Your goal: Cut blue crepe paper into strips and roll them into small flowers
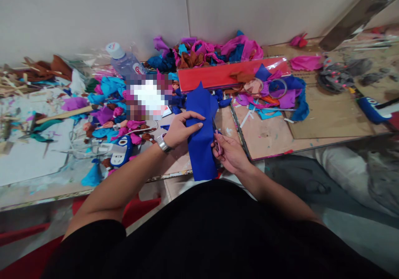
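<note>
Behind the blue paper strip (201, 141), the scissors (216, 135) are mostly hidden, only pink handles and a dark blade showing. Right hand (230, 152) grips them, fingers curled; left hand (181, 128) pinches the strip above the counter (271, 135).

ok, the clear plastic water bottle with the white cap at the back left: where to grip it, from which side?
Grip the clear plastic water bottle on its upper body just under the white cap, coming from above and the front left. It leans back-left with its cap end free, while crumpled coloured paper scraps crowd its lower end. Both hands are busy: left hand on the blue paper sheet, right hand on small scissors.
</note>
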